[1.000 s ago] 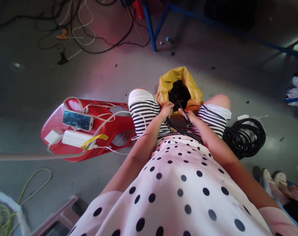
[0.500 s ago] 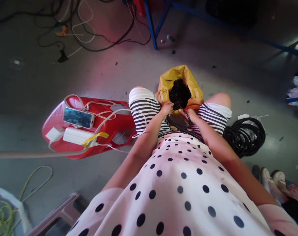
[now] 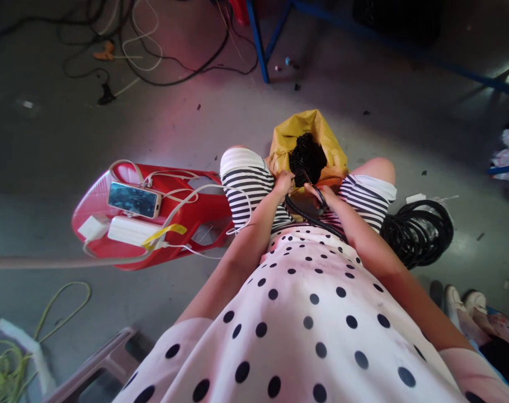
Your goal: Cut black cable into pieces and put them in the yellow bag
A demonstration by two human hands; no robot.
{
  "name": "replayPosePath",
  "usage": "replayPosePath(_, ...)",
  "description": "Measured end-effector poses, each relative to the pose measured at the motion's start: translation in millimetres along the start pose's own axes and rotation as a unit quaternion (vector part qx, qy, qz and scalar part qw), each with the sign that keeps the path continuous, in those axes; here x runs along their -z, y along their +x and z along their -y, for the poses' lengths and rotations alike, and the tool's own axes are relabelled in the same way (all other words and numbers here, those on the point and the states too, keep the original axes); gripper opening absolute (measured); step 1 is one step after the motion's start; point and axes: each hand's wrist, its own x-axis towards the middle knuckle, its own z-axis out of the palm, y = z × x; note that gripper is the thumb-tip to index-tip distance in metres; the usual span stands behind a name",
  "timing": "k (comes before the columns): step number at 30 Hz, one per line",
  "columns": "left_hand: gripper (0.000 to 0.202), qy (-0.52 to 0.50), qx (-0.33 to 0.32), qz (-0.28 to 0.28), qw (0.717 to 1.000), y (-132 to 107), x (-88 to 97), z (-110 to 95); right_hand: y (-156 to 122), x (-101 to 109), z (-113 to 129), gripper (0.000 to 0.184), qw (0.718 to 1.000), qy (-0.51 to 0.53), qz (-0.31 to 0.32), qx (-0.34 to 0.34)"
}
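Note:
Both hands meet low over my lap, at the near rim of a yellow bag (image 3: 294,126) that stands between my knees. My left hand (image 3: 284,183) is closed around the end of a black cable (image 3: 307,215), which runs across my lap towards the right. In my right hand (image 3: 328,195), fingers curled, is what looks like a pair of scissors with a black looped handle (image 3: 320,196); the blades are hard to make out. Tangled black strips (image 3: 305,159) fill the mouth of the bag. A coil of black cable (image 3: 422,232) lies beside my right knee.
On my left a red plastic stool (image 3: 183,224) carries a phone (image 3: 133,200), a white power bank (image 3: 132,231) and white cords. Blue metal legs (image 3: 258,42) stand ahead. Loose cables (image 3: 174,84) lie at the far left. A person's shoes (image 3: 475,305) are at the lower right.
The view has shifted very slightly. Both hands stay almost in place over the bag's near rim, with the cable and the scissors still held.

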Motion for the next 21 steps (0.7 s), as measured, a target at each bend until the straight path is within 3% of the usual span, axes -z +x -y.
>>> replayPosePath(7, 0.025, 0.009, -0.014, -0.031, 0.999, 0, -1.8, 1, 2, 2, -3, 0.059, 0.995, 0.097, 0.007, 0.0)
replayPosePath(11, 0.024, 0.014, -0.042, -0.054, 0.998, 1, -2.3, 1, 0, 3, 2, 0.056, 0.996, 0.082, -0.014, -0.008)
replayPosePath(21, 0.023, -0.021, -0.017, 0.011, 1.0, -5, -2.4, -2, -8, 0, 9, 0.066, 0.998, 0.063, 0.012, 0.021)
